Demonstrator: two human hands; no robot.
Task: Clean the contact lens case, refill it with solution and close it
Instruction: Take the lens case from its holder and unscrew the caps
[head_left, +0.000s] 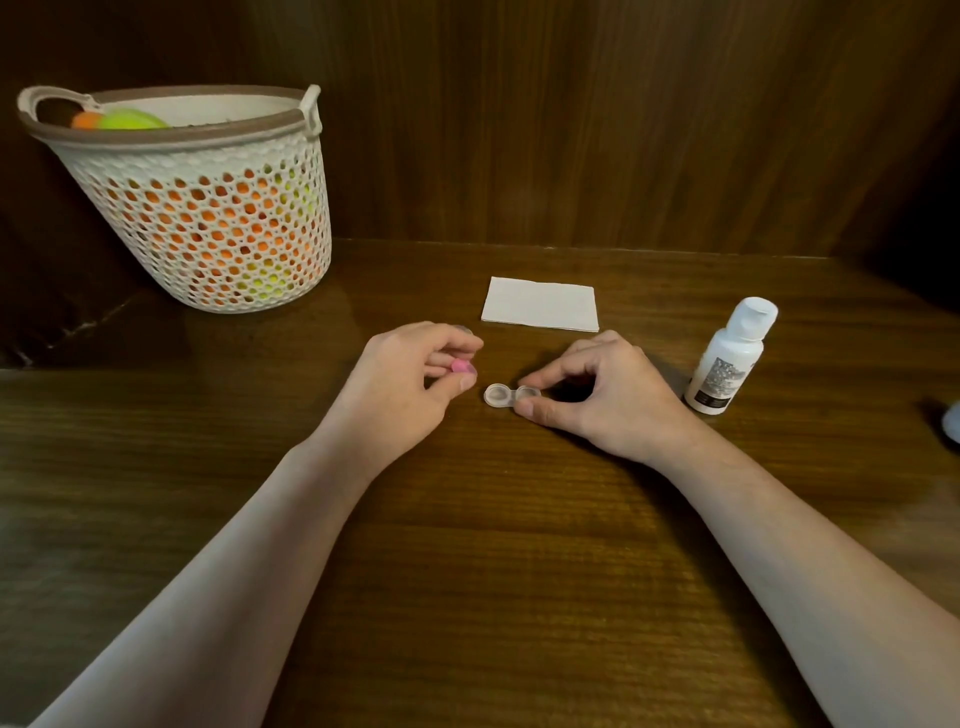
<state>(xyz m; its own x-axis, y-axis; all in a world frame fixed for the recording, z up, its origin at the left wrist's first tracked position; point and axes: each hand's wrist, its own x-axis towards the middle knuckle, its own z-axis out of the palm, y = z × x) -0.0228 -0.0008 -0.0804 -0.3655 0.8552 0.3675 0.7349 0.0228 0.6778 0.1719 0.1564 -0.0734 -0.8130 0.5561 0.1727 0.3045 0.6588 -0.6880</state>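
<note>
Two hands work low over the dark wooden table (467, 519), both mine, seen from the camera on my head. My right hand (597, 395) rests on the tabletop with its thumb and fingertips pinched narrow on the right-hand well of the contact lens case (511, 396). The case lies flat on the wood between my hands, a pale translucent piece with two round wells side by side. Both wells stand uncovered. The left well is fully in view; the right one is partly hidden by my fingers, and I cannot tell whether either holds any liquid.

My left hand (410, 379) hovers just left of the case, fingers curled in. Between its thumb and fingers I hold a small pink cap (460, 366). Something pale and rounded shows at the tip of my upper fingers, too blurred to name.

Behind the case, a little farther back on the table, lies a folded white tissue (540, 310), flat and apart from my hands. To the right stands a white solution bottle (730, 358), upright with its cap on, near my right hand but not touching it. At the far left sits a white perforated basket (218, 218) with a brown rim, with orange and yellow-green things inside.
</note>
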